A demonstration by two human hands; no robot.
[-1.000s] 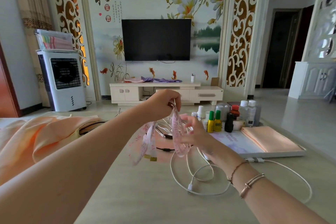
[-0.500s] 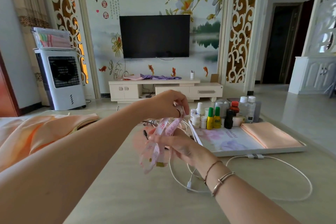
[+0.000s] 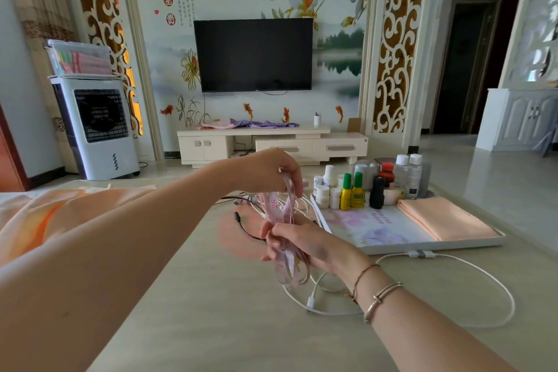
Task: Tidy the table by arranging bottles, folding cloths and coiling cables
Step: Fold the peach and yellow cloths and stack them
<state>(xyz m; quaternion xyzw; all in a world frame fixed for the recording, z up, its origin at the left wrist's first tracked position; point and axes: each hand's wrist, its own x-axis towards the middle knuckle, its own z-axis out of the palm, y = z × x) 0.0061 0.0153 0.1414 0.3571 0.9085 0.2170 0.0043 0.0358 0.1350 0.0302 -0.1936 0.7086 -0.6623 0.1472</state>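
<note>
Holding a pink tape measure [image 3: 282, 220] looped between both hands, over the table [image 3: 211, 311] just left of the tray [image 3: 392, 246].

- Right hand [image 3: 302, 246]: nearer to the viewer and lower; fingers curled round the bottom of the loops, whose ends hang out below the fist.
- Left hand [image 3: 268, 174]: farther and higher; fingertips pinching the top of the loops.
- Tape measure: long axis near upright, leaning slightly away from the viewer; printed number visible at mid-height. Both hands on it, so neither is free; the coming move likely turns on the gap between them closing or the bundle going down.
- White cable [image 3: 483, 278]: loose on the table, one big loop in front of the tray and right of the right wrist, a smaller loop under that wrist. Uncoiled.
- Dark thin cable [image 3: 244, 228]: on the table, left of the tray, just behind the hands. More wires tangled beyond it.
- Open room: bare tabletop near and left of the hands; tray edge close on the right.
- Folded peach cloth [image 3: 447, 217]: on the tray's right half.
- Bottles [image 3: 357, 190]: grouped upright at the tray's far edge.
- Loose peach cloth [image 3: 39, 214]: unfolded, far left of the tray.
</note>
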